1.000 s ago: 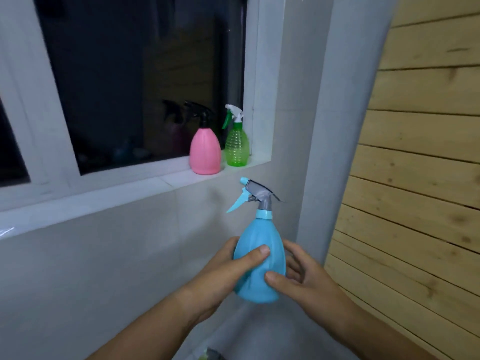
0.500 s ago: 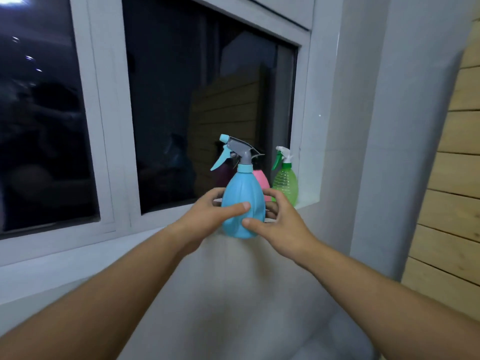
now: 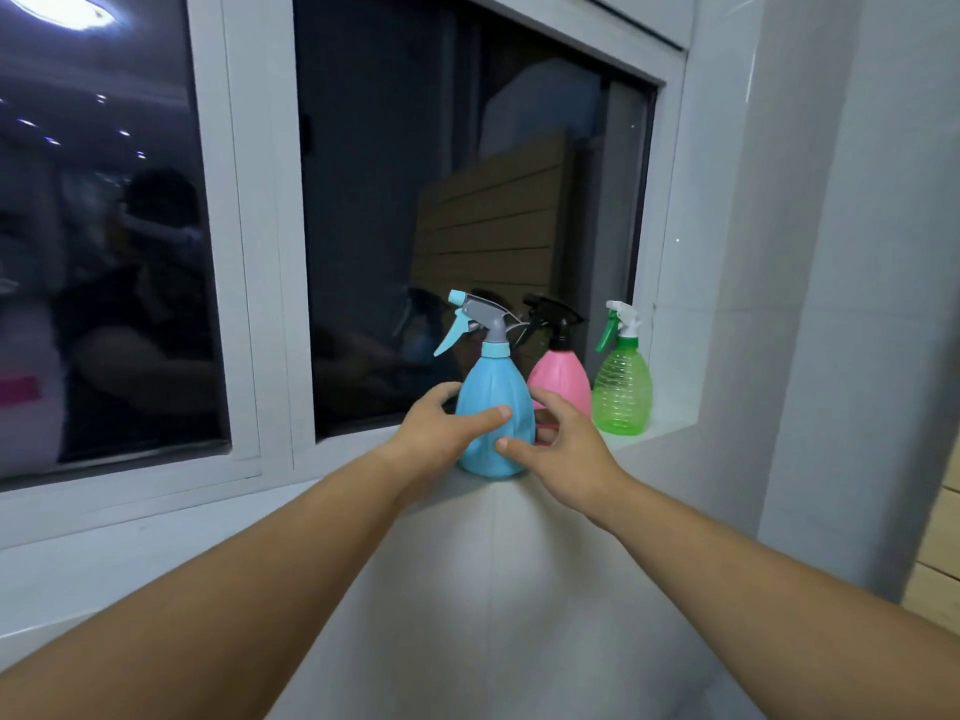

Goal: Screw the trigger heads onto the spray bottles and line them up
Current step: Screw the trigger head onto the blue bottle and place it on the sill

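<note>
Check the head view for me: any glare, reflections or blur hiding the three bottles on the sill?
Head view: dim, bluish light; the blue bottle, pink bottle and green bottle read sharp; the dark window glass mirrors the room behind them, with lamp glare at top left, away from the bottles; the wide-angle lens skews the window frame.

Three spray bottles (blue bottle [image 3: 496,407], pink bottle [image 3: 563,379], green bottle [image 3: 622,389]); three trigger heads [image 3: 480,317] [image 3: 553,314] [image 3: 621,319]; two hands [image 3: 441,433] [image 3: 566,454].

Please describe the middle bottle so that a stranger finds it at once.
On the white window sill below the dark pane stand three spray bottles. The pink bottle is between the blue bottle and the green bottle. Only it has a black trigger head.
</note>
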### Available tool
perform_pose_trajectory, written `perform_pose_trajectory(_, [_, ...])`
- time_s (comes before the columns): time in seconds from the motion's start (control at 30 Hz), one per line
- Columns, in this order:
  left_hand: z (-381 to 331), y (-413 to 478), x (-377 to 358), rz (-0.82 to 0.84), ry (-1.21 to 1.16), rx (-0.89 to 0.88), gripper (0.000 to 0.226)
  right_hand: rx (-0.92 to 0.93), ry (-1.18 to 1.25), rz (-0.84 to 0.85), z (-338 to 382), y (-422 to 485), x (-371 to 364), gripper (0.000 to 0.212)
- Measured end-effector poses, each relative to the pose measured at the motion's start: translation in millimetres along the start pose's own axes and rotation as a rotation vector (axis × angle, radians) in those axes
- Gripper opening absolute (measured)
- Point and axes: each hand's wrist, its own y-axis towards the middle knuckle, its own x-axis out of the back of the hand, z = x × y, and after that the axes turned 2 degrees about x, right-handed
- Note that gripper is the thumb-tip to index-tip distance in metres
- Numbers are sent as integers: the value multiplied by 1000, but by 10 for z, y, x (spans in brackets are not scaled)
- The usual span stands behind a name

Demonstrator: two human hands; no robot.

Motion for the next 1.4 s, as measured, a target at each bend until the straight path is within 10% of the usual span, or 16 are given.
perform_pose_trajectory(1.4, [-127,-432,-63,-248,192,22,91,-49,-193,-111,-10,-426,177,66])
